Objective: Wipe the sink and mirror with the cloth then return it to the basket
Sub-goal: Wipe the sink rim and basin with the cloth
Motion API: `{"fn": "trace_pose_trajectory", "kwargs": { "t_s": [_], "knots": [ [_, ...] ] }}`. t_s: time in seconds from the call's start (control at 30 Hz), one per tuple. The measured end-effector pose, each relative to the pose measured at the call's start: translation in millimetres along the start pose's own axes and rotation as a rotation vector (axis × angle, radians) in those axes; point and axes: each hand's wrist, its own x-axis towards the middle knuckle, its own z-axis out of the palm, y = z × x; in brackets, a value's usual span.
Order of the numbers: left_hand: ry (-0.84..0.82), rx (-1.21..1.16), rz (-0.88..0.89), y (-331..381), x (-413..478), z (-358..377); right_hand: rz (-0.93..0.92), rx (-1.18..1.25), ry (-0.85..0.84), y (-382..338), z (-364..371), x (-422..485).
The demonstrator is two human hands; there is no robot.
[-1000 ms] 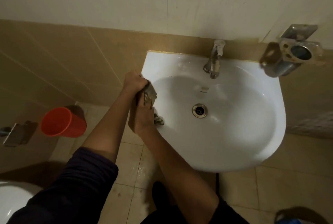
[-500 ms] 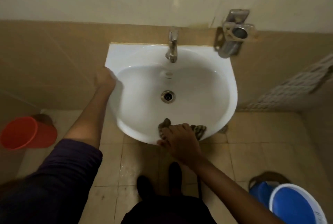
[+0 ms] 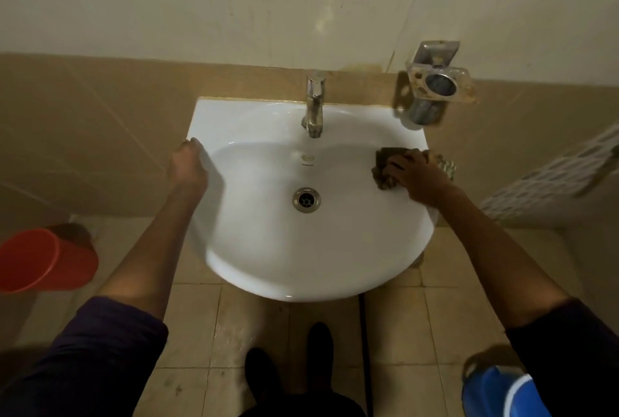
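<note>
The sink (image 3: pixel 311 249) is a white, glossy wall-hung basin, square at the back and rounded at the front, with a round metal drain at the bottom of its bowl. The cloth (image 3: pixel 385 165) is dark brown and crumpled, with a paler patterned part at its outer end. It lies pressed on the sink's right rim, level with the bowl's upper half, bunched and partly hanging past the edge.

Both arms reach forward, sleeves pushed up
Left hand (image 3: pixel 187 165) curled into a loose fist; right hand (image 3: pixel 417 175) lies palm down, fingers (image 3: pixel 397 167) bent.
</note>
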Motion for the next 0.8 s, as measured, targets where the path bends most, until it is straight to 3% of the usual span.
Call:
{"fn": "trace_pose_trajectory", "kwargs": {
  "t_s": [0.07,0.27,0.53,0.7,0.8],
  "knots": [
    [0.019,-0.025,-0.008,-0.9,0.8,1.2,-0.069,-0.059,0.062,-0.8,-1.2,21.6],
    [-0.004,-0.063,-0.029,-1.2,0.3,-4.1,-0.148,0.093,-0.101,-68.0,14.3,49.6],
    [-0.045,-0.038,-0.048,-3.7,8.0,-6.3,-0.385,-0.407,-0.127,-72.1,30.7,78.2],
    [-0.075,0.028,-0.010,-8.1,16.4,-6.5,-0.515,-0.492,0.167,-85.7,25.6,116.2],
    [-0.075,0.034,-0.023,-6.2,15.4,-4.7,-0.472,-0.476,0.162,-118.6,11.4,131.1]
  ]
}}
